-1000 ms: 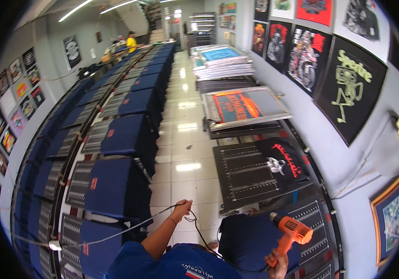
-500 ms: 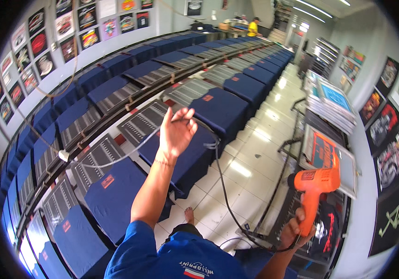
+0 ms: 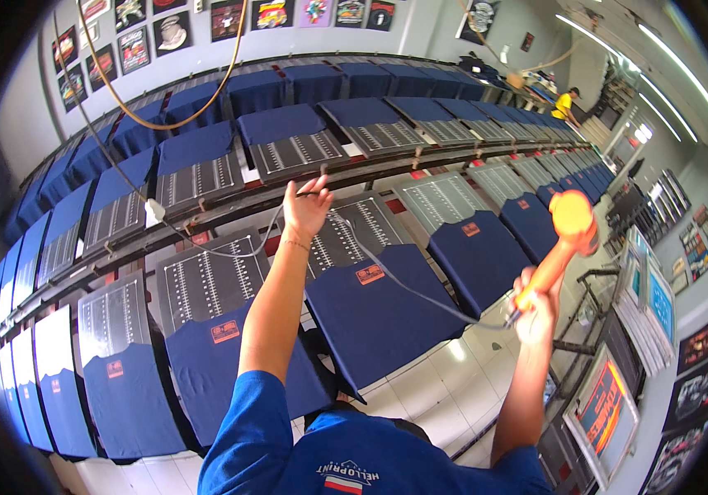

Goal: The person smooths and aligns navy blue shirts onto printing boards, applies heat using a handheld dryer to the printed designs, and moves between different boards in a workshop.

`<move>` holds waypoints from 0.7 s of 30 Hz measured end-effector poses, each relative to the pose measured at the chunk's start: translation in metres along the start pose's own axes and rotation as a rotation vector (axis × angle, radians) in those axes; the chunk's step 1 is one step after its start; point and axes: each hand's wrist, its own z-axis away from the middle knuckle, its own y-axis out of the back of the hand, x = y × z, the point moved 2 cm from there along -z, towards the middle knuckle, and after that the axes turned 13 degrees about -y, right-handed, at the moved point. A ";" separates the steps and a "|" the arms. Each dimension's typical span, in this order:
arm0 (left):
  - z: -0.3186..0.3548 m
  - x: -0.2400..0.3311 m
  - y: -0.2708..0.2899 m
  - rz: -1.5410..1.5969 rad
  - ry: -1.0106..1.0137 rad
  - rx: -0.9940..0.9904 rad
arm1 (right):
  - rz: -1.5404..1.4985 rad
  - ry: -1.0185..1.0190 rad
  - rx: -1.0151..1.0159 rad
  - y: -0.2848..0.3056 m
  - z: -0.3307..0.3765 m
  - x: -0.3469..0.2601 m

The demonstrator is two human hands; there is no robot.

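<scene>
My right hand (image 3: 535, 309) grips the handle of an orange heat gun (image 3: 573, 216), raised at the right with its body above my fist. A grey cable (image 3: 420, 297) leaves the handle's lower end and runs left over the shirts. With raised, partly curled fingers, my left hand (image 3: 308, 210) has this cable passing through it, ahead of me. Beyond that hand, the cable hangs toward a white plug connector (image 3: 154, 210) on a hanging cord. Below lies a navy shirt (image 3: 383, 309) with a small orange print, on a dark, white-marked printing board (image 3: 354, 231).
Long rows of boards with navy shirts (image 3: 127, 404) fill the left and middle. A dark rail (image 3: 247, 196) runs between rows. On the right stand printing screens (image 3: 606, 417) and a metal rack (image 3: 585, 289). A person in yellow (image 3: 565, 106) is far back. A brown hose (image 3: 168, 125) hangs overhead.
My view has turned left toward the shirt rows. The right hand has lifted the heat gun from low by the screens to above the shirts. The left hand still has the cable.
</scene>
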 end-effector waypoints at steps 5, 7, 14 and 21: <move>0.013 0.035 0.111 -0.498 0.009 0.566 | 0.494 0.075 -0.074 -0.027 -0.157 -0.007; 0.039 0.045 0.143 -0.822 0.112 0.381 | 0.527 0.003 -0.178 -0.044 -0.209 0.011; 0.139 0.004 0.151 -1.028 0.243 0.497 | 1.090 0.163 -0.409 -0.066 -0.366 0.167; 0.264 -0.049 0.110 -0.692 -0.189 0.669 | 1.291 0.213 -0.768 -0.058 -0.421 0.323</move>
